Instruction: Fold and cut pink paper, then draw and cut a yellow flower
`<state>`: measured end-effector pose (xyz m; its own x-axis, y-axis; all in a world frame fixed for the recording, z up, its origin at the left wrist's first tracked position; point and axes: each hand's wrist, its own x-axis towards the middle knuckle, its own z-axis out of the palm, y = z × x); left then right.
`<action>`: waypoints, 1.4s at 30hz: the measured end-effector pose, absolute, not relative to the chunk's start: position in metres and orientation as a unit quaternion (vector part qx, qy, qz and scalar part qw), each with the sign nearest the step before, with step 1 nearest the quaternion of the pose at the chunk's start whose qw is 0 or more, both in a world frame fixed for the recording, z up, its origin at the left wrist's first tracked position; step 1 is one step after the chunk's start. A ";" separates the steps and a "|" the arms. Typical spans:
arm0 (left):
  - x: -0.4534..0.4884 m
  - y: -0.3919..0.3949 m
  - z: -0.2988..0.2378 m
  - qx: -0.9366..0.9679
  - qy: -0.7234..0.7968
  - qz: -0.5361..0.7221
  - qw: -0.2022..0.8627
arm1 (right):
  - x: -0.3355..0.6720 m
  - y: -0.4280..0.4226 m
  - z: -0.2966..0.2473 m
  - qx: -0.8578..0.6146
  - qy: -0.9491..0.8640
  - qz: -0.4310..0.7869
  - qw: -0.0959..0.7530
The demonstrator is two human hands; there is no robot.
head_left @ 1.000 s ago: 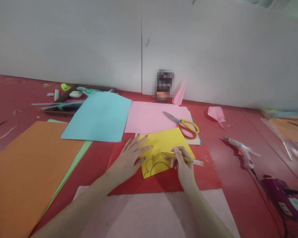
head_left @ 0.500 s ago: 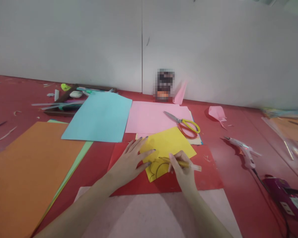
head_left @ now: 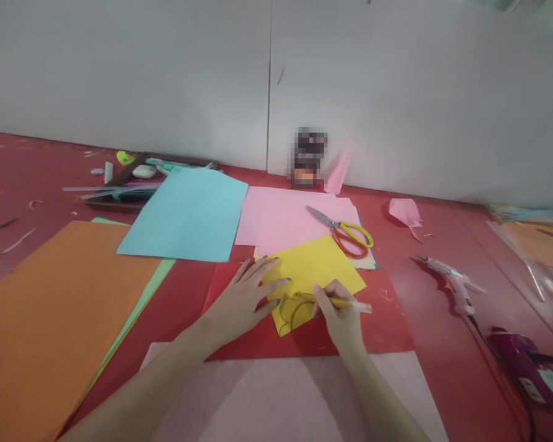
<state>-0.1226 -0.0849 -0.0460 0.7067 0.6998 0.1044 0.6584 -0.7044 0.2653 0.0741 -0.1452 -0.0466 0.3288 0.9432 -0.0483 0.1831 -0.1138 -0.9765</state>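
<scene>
A yellow sheet of paper (head_left: 320,264) lies tilted on a red sheet (head_left: 382,325), with dark curved lines drawn near its lower left corner. My left hand (head_left: 247,294) rests flat with spread fingers over the left edge of the yellow paper. Pinched in my right hand (head_left: 341,316) is a yellow pen (head_left: 338,302), its tip at the paper by the curves. Scissors (head_left: 343,230) with one yellow and one red handle lie just beyond, on pink paper (head_left: 281,218).
Left are orange sheets (head_left: 59,307) over green, and a light blue sheet (head_left: 188,215) overlapping a dark tray (head_left: 120,179) of tools. Right are a glue gun (head_left: 451,279) with its cord and a purple power strip (head_left: 529,368). A pixelated object (head_left: 308,156) leans against the wall.
The view has shifted very slightly. My right hand and the pen stay at nearly the same place on the yellow paper, and my left hand keeps its flat pose.
</scene>
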 end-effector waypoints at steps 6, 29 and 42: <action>-0.124 -0.085 -0.047 0.919 0.366 0.098 0.106 | 0.075 -0.144 -0.048 -0.639 -0.438 0.380 0.506; -0.122 -0.084 -0.046 0.917 0.370 0.100 0.113 | 0.074 -0.144 -0.047 -0.649 -0.406 0.385 0.516; -0.123 -0.083 -0.048 0.917 0.370 0.098 0.111 | 0.072 -0.144 -0.045 -0.654 -0.405 0.375 0.517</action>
<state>-0.1227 -0.0834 -0.0483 0.7069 0.7006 0.0970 0.6573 -0.7014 0.2758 0.0717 -0.1441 -0.0447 0.3908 0.9176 -0.0719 0.1421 -0.1374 -0.9803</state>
